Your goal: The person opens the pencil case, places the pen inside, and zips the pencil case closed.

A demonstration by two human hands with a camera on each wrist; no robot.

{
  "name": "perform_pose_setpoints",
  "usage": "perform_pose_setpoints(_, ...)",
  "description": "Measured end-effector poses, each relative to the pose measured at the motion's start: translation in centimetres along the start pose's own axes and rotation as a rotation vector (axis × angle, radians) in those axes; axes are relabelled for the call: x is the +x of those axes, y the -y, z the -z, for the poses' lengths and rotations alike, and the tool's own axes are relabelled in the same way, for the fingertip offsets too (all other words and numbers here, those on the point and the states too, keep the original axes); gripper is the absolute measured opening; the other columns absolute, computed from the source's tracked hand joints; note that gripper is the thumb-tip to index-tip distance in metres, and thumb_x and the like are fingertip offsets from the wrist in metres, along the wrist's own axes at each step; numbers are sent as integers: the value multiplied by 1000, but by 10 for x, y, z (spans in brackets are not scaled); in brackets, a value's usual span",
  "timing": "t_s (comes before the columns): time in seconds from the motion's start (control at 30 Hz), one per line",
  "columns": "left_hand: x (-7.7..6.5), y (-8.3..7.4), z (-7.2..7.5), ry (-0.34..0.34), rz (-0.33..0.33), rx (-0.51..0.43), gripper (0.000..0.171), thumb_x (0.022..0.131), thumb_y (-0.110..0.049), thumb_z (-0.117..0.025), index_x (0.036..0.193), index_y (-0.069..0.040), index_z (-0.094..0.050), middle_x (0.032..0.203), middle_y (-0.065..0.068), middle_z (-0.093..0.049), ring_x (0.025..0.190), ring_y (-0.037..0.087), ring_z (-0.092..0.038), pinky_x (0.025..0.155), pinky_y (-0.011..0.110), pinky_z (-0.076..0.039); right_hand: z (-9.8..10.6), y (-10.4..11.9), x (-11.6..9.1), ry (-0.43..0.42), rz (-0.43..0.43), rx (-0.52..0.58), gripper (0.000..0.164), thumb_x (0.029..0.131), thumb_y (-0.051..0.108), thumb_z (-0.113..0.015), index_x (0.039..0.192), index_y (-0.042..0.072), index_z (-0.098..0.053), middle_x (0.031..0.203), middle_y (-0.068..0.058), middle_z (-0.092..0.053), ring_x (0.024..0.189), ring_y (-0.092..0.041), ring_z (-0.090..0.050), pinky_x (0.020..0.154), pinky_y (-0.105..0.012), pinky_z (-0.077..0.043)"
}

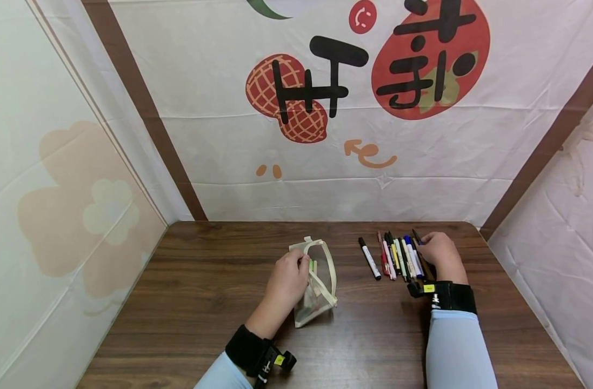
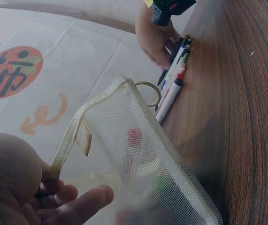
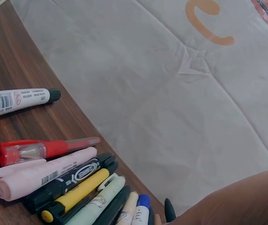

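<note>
My left hand (image 1: 287, 278) grips the upper edge of a cream mesh pencil pouch (image 1: 302, 316), its opening held apart. In the left wrist view, the thumb and curled fingers pinch the pale trim of the pouch (image 2: 171, 154). Red and green items show blurred through the mesh. At the right end of a row of pens, my right hand (image 1: 442, 253) pinches a dark pen (image 1: 415, 235), whose tip sticks out past the fingers. Only the tip of that pen (image 3: 170, 211) shows in the right wrist view, and the fingertips are mostly hidden there.
Several pens and markers lie side by side, among them a red pen (image 3: 54, 149), a pink marker (image 3: 49, 173) and a yellow one (image 3: 80, 190). A white marker with a black cap (image 1: 370, 260) lies apart to their left. A printed cloth (image 1: 218, 162) hangs behind the wooden table (image 1: 179, 302).
</note>
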State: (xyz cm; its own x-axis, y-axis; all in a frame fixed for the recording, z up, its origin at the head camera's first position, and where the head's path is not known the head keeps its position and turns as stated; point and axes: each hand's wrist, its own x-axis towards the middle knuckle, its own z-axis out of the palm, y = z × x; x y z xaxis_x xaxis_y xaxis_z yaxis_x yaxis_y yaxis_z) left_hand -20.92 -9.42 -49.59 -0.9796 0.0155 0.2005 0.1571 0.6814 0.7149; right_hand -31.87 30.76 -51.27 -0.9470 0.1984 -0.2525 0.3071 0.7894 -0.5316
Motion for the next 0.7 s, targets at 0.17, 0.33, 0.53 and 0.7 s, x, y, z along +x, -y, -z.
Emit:
perform_pose_setpoints(0.17, 1, -1, 0, -5, -3, 13, 24, 118, -17, -58, 96, -9, -65, 82, 4, -56, 68, 15, -51, 63, 30, -45, 6, 5, -3, -12, 5, 51, 58, 114, 15, -60, 165, -7, -45, 164, -42, -47, 142, -59, -56, 111, -70, -54)
perform_pose_setpoints(0.33, 1, -1, 0, -9, -6, 16, 23, 118, -17, -59, 97, -9, -66, 82, 4, -57, 69, 16, -52, 63, 30, -46, 10, 11, -1, -30, 48, 103, 69, 114, 16, -59, 175, -1, -32, 158, -40, -54, 131, -54, -63, 104, -67, -57)
perform_pose_setpoints(0.53, 1, -1, 0, -1, -5, 10, 24, 118, -17, -58, 97, -9, -65, 81, 4, -56, 67, 15, -50, 61, 29, -44, 9, 24, -2, -62, 106, 145, 76, 111, 14, -60, 178, 3, -27, 97, -12, -70, 75, -22, -65, 70, -38, -54)
perform_pose_setpoints(0.7, 1, -1, 0, -1, -5, 13, 25, 118, -18, -58, 96, -8, -65, 81, 4, -56, 67, 15, -50, 61, 29, -44, 7, 36, -8, -49, 164, 210, 79, 107, 13, -63, 177, 2, -29, 109, -18, -76, 83, -25, -75, 75, -39, -61)
